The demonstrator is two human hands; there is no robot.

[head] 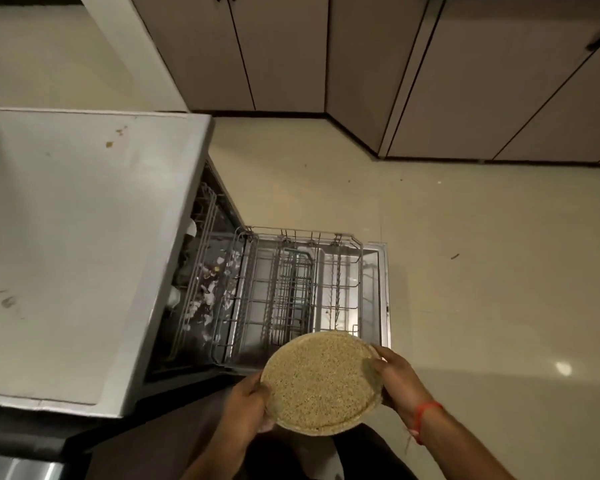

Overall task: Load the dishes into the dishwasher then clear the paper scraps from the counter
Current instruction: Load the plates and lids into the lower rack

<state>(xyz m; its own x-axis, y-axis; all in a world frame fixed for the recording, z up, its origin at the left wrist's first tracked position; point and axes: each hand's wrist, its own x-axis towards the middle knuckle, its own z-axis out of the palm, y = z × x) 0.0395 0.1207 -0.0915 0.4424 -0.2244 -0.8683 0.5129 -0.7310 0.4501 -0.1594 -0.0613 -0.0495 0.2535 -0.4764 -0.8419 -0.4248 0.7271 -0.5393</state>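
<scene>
I hold a round speckled beige plate [321, 381] with both hands, just in front of the near edge of the pulled-out lower dishwasher rack [291, 289]. My left hand [246, 407] grips its left rim and my right hand [397, 379] grips its right rim. The plate is tilted, its speckled face toward me. The wire rack rests on the open dishwasher door [381, 292] and looks bare of dishes. Inside the dishwasher tub [208, 292], white pieces and an upper rack show dimly.
A white counter [77, 244] covers the left side above the dishwasher, with a few small brown specks on it. Beige cabinets [361, 64] line the far wall and the right. Cream floor tiles [482, 271] lie to the right of the open door.
</scene>
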